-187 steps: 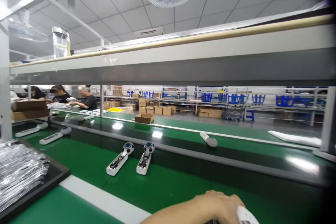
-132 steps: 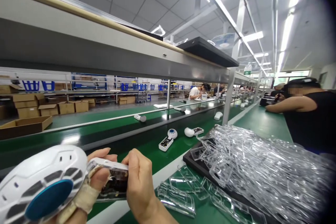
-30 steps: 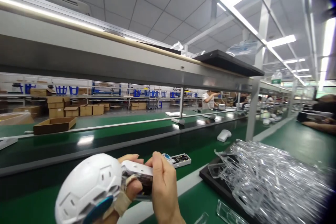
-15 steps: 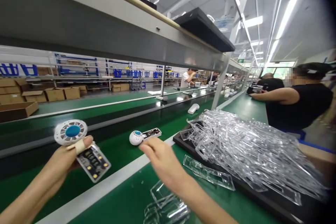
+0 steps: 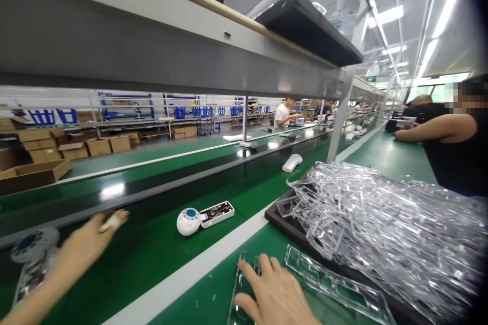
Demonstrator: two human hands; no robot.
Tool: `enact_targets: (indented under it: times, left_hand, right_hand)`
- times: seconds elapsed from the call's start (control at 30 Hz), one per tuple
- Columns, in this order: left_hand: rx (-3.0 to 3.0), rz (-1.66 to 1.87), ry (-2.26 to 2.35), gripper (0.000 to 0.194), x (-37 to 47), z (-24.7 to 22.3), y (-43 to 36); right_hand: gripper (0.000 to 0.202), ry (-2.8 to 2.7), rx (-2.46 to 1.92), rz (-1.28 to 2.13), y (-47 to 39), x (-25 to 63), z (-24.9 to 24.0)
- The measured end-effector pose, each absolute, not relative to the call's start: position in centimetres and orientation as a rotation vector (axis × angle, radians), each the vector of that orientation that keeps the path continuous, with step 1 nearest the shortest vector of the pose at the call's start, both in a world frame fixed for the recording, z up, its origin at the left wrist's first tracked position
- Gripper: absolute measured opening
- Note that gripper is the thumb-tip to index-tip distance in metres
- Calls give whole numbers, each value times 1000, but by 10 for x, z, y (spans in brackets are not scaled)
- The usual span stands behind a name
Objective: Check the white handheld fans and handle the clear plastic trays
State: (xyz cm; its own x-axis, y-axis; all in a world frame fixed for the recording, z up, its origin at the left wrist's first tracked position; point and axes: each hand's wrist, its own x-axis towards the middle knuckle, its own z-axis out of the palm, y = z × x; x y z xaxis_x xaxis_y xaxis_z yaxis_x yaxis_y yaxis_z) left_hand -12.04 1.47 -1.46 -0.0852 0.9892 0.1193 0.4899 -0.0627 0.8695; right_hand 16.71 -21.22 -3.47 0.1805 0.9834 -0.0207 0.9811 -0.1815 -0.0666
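on green conveyor belt [image 5: 152, 244], left hand [image 5: 82, 249] open, empty, beside white handheld fan w/ blue centre [image 5: 28, 259]; right hand [image 5: 274, 292] flat on clear plastic cover [image 5: 244, 284], no grasp.

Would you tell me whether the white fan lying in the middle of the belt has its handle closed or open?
Open: the fan shows bare electronics along its handle, no cover.

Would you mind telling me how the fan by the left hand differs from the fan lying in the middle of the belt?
The fan by the left hand is blurred and sits at the picture's left edge, against the left hand; the middle fan is sharp and lies apart from both hands. The first points its handle toward the camera, the second to the right. Both have round white heads with blue centres and lie flat on the green belt.
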Motion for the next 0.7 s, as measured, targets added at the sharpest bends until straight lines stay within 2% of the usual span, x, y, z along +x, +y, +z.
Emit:
enact_targets:
  times: [0.1,0.2,0.3,0.4,0.57,0.7]
  left_hand:
    - [1610,715,1387,47,-42,-22,-16]
    - [1534,696,1301,49,6,-34,-33]
    - [1466,785,1275,49,16,-41,-37]
    - [1430,925,1213,59,9,-39,-39]
    - [1481,1209,1132,71,-7,-13,-50]
    - [1386,1397,984,71,-30,19,-56]
  right_hand:
    - [43,-1881,-2359,24,-203,157,-39]
    - [46,-1772,-2349,-31,-196,149,-44]
    - [50,-1752,-2352,-42,-192,144,-46]
    - [53,-1754,-2350,-31,-191,144,-45]
    - [25,-1742,-2312,90,-193,152,-35]
    - [22,-1683,-2225,231,-197,159,-24]
